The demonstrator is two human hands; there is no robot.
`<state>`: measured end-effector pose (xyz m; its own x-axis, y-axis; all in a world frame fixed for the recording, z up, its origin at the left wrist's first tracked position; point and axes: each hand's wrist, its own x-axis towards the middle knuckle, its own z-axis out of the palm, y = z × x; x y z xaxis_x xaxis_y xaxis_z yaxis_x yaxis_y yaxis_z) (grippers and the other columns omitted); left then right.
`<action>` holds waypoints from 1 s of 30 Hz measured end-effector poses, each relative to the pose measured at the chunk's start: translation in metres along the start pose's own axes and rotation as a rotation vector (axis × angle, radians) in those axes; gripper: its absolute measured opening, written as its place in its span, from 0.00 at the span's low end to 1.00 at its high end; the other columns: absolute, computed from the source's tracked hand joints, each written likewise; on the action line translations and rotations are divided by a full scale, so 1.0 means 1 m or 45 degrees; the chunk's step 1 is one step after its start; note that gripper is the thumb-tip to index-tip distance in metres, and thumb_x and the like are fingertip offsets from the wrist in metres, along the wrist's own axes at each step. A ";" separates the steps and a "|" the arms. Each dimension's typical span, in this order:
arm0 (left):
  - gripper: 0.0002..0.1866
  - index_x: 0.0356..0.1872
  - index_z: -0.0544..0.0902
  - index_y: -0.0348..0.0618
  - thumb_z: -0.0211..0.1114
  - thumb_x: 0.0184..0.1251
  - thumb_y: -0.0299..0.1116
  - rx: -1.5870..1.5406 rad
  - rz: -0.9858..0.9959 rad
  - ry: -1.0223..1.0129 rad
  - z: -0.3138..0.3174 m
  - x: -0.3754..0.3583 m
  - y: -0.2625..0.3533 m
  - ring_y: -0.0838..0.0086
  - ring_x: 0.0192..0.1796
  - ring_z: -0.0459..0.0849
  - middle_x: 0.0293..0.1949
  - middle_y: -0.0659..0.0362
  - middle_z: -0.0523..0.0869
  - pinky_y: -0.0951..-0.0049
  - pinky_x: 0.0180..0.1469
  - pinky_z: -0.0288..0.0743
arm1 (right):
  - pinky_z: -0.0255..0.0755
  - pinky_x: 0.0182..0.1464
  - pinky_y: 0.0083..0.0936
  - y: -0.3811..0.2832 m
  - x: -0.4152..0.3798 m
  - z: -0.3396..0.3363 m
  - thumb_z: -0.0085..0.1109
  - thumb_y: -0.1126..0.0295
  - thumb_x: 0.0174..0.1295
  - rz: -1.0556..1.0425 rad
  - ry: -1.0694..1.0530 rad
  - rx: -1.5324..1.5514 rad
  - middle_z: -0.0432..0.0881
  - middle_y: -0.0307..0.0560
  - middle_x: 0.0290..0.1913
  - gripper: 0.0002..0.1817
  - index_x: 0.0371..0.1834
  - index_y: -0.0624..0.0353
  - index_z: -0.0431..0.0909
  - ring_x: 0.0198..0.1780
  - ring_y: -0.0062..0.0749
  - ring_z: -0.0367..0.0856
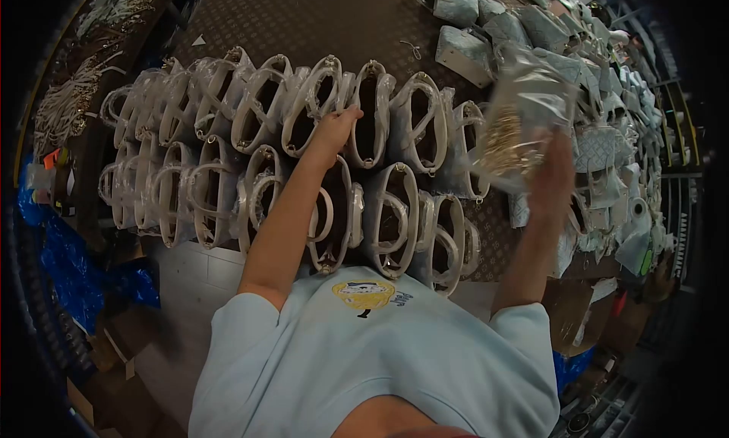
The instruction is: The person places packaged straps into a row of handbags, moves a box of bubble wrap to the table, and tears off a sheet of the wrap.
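Beneath the left grip (331, 137): one open-topped handbag (386, 108), upright, back row, handles raised. Fingers drawn in at its rim; whether they pinch it, cannot tell.

Right of that grip, well apart: right grip (553, 176), blurred, closed on a clear plastic bag (531, 96) of gold-coloured pieces (501, 146), held aloft.

Nearer the body than the left grip: front row of handbags (209, 203), at the near edge of the patterned surface (304, 20). Beyond the right grip: heap of pale handbags (465, 52), jumbled.

Hazards, as judged. Spillage: slack film could slip or tip in the right grip, dropping pieces into open handbags or the heap. Snagging: raised handles, closely set, could catch the left grip or forearm and pull a handbag over. Toppling: the shirt (364, 347), close against the front row, could nudge it; neighbours, near or touching, could lean in turn.
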<state>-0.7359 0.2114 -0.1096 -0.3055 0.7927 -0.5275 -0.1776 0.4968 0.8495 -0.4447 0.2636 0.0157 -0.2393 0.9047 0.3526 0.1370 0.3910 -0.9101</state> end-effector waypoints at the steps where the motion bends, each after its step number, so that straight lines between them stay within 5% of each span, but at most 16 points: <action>1: 0.23 0.47 0.77 0.41 0.48 0.62 0.48 -0.017 -0.045 0.012 0.001 -0.004 0.004 0.65 0.42 0.76 0.39 0.52 0.80 0.65 0.45 0.68 | 0.73 0.38 0.23 0.000 0.000 0.037 0.45 0.66 0.63 0.208 -0.222 0.321 0.77 0.44 0.35 0.11 0.43 0.61 0.68 0.37 0.24 0.76; 3: 0.19 0.46 0.77 0.42 0.51 0.60 0.44 -0.279 0.031 -0.152 -0.006 0.016 -0.017 0.68 0.35 0.77 0.36 0.54 0.80 0.69 0.36 0.69 | 0.71 0.43 0.24 0.001 -0.001 0.111 0.44 0.64 0.64 0.790 -0.527 0.868 0.76 0.44 0.43 0.16 0.50 0.61 0.68 0.44 0.26 0.75; 6: 0.14 0.40 0.77 0.41 0.54 0.58 0.38 -0.996 0.313 -0.574 -0.012 -0.007 -0.016 0.73 0.24 0.75 0.27 0.61 0.79 0.78 0.24 0.67 | 0.71 0.46 0.26 0.042 0.012 0.171 0.43 0.64 0.64 0.882 -0.730 0.957 0.76 0.45 0.45 0.15 0.49 0.61 0.68 0.46 0.28 0.74; 8: 0.20 0.49 0.73 0.40 0.58 0.57 0.38 -0.369 0.054 -0.174 -0.016 -0.007 -0.006 0.69 0.37 0.79 0.41 0.57 0.78 0.67 0.31 0.75 | 0.71 0.47 0.27 0.085 0.021 0.183 0.41 0.64 0.65 1.065 -0.461 1.015 0.75 0.45 0.45 0.14 0.47 0.60 0.68 0.47 0.29 0.74; 11: 0.21 0.49 0.73 0.39 0.55 0.58 0.41 -0.397 -0.068 -0.185 -0.019 0.024 -0.023 0.60 0.45 0.75 0.48 0.53 0.73 0.57 0.39 0.71 | 0.70 0.48 0.31 0.140 0.039 0.170 0.38 0.62 0.66 1.080 -0.092 0.795 0.73 0.46 0.45 0.15 0.48 0.61 0.66 0.44 0.33 0.74; 13: 0.21 0.48 0.74 0.37 0.49 0.63 0.43 -0.394 -0.056 -0.256 -0.018 0.018 -0.021 0.52 0.57 0.65 0.60 0.47 0.60 0.52 0.47 0.67 | 0.71 0.42 0.33 0.110 0.038 0.168 0.38 0.61 0.66 1.059 -0.119 0.508 0.72 0.47 0.45 0.15 0.46 0.61 0.66 0.42 0.32 0.75; 15: 0.21 0.48 0.74 0.37 0.47 0.64 0.43 -0.486 -0.102 -0.276 -0.023 0.012 -0.016 0.51 0.59 0.63 0.62 0.46 0.57 0.52 0.47 0.66 | 0.71 0.37 0.37 0.105 0.032 0.173 0.41 0.60 0.64 0.670 -0.033 -0.158 0.76 0.52 0.40 0.15 0.40 0.63 0.67 0.38 0.37 0.77; 16: 0.21 0.47 0.74 0.36 0.45 0.65 0.44 -0.577 -0.145 -0.291 -0.023 0.011 -0.015 0.50 0.60 0.61 0.63 0.46 0.54 0.52 0.48 0.66 | 0.71 0.37 0.37 0.092 0.028 0.174 0.41 0.60 0.64 0.674 -0.030 -0.158 0.76 0.52 0.40 0.15 0.40 0.63 0.67 0.38 0.37 0.77; 18: 0.22 0.47 0.75 0.36 0.44 0.66 0.44 -0.530 -0.139 -0.248 -0.020 0.011 -0.012 0.51 0.59 0.62 0.63 0.46 0.55 0.52 0.48 0.66 | 0.68 0.31 0.36 0.068 0.021 0.178 0.48 0.63 0.59 0.110 -0.461 -1.085 0.77 0.55 0.28 0.12 0.33 0.63 0.68 0.30 0.43 0.78; 21: 0.22 0.46 0.75 0.37 0.43 0.67 0.45 -0.458 -0.114 -0.234 -0.018 0.016 -0.017 0.53 0.57 0.64 0.62 0.46 0.57 0.53 0.47 0.66 | 0.70 0.34 0.34 0.076 0.017 0.194 0.49 0.67 0.56 -0.061 -0.533 -1.347 0.75 0.60 0.24 0.11 0.34 0.66 0.69 0.30 0.52 0.75; 25: 0.21 0.44 0.76 0.39 0.43 0.66 0.44 -0.424 -0.088 -0.223 -0.018 0.002 -0.007 0.59 0.46 0.71 0.55 0.48 0.66 0.58 0.43 0.69 | 0.71 0.36 0.39 0.110 0.047 0.220 0.52 0.68 0.54 0.323 -0.999 -1.397 0.79 0.59 0.29 0.18 0.44 0.69 0.67 0.36 0.52 0.78; 27: 0.20 0.43 0.77 0.39 0.44 0.66 0.44 -0.449 -0.089 -0.211 -0.013 0.010 -0.015 0.62 0.43 0.72 0.51 0.50 0.69 0.59 0.42 0.69 | 0.73 0.36 0.38 0.130 0.054 0.231 0.52 0.70 0.52 0.925 -0.970 -0.884 0.78 0.61 0.35 0.18 0.45 0.69 0.69 0.36 0.51 0.79; 30: 0.19 0.42 0.77 0.40 0.44 0.66 0.43 -0.448 -0.070 -0.217 -0.012 0.012 -0.021 0.65 0.36 0.74 0.45 0.53 0.73 0.60 0.41 0.70 | 0.72 0.35 0.37 0.135 0.046 0.233 0.52 0.70 0.50 0.640 -0.799 -0.976 0.71 0.64 0.48 0.17 0.42 0.68 0.71 0.41 0.52 0.77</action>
<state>-0.7473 0.2055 -0.1335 -0.1322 0.8304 -0.5412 -0.5084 0.4119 0.7562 -0.6609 0.3192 -0.1417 -0.4041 0.8279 -0.3889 0.8612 0.2010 -0.4669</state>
